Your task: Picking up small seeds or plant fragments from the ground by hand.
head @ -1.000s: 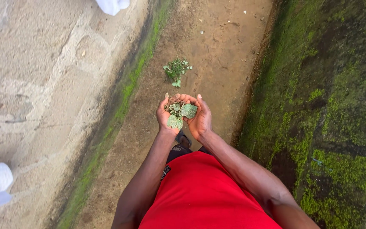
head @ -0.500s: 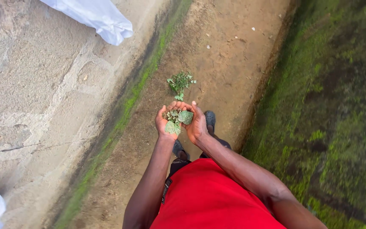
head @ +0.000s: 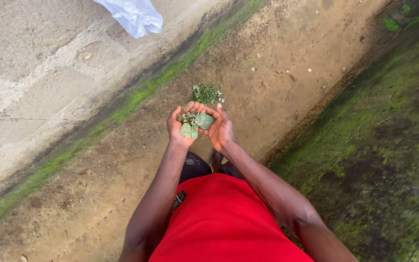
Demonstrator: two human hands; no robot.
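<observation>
Flanking the scene, a pale block wall (head: 40, 73) on the left and a mossy wall (head: 384, 145) on the right enclose a strip of bare dirt path (head: 277, 73), its edges lined with green growth. Above the path's middle, the left hand (head: 174, 130) and right hand (head: 221, 131) are cupped side by side, fingers curled up, cradling a clump of uprooted weeds (head: 195, 123) with broad soil-dusted leaves. Just beyond the fingertips, a smaller pile of pulled weeds (head: 208, 93) lies on the dirt. Judging by this, some weeding is done and gathered; the handful is not yet set down, and green remains along the path's edges.
</observation>
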